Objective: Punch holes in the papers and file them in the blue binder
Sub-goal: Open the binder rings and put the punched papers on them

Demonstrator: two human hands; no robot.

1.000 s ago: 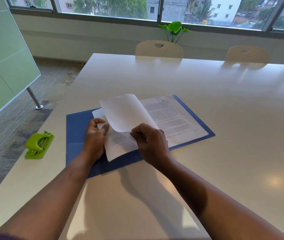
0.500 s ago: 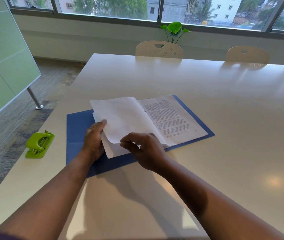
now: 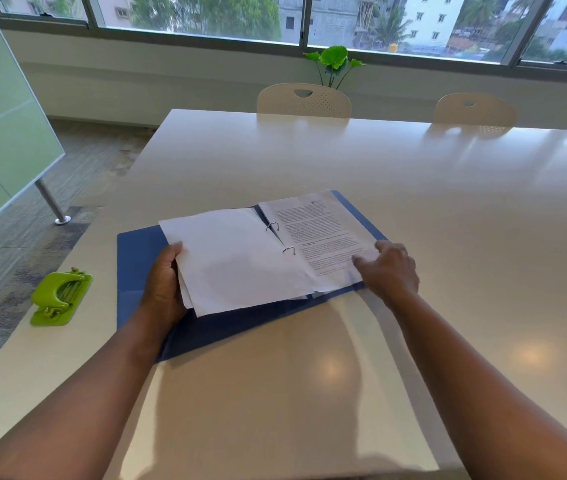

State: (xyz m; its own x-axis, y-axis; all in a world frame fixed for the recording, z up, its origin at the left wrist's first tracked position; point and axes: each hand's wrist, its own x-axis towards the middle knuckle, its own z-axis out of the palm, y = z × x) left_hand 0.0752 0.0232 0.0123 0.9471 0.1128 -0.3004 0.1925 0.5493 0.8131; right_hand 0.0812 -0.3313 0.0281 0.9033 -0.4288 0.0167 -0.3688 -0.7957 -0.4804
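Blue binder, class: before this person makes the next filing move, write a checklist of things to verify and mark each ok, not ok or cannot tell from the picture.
1. Blue binder lies open and flat on the table: ok.
2. Two metal rings visible between the page stacks: ok; whether they are fully closed: cannot tell.
3. Blank sheets steadied by the left hand, which grips their left edge: ok.
4. Printed pages held down by the right hand, fingers resting on them: ok.
5. Sheet edges aligned: not ok, lower corners fan out.
6. Green hole punch within view, left of the binder: ok.
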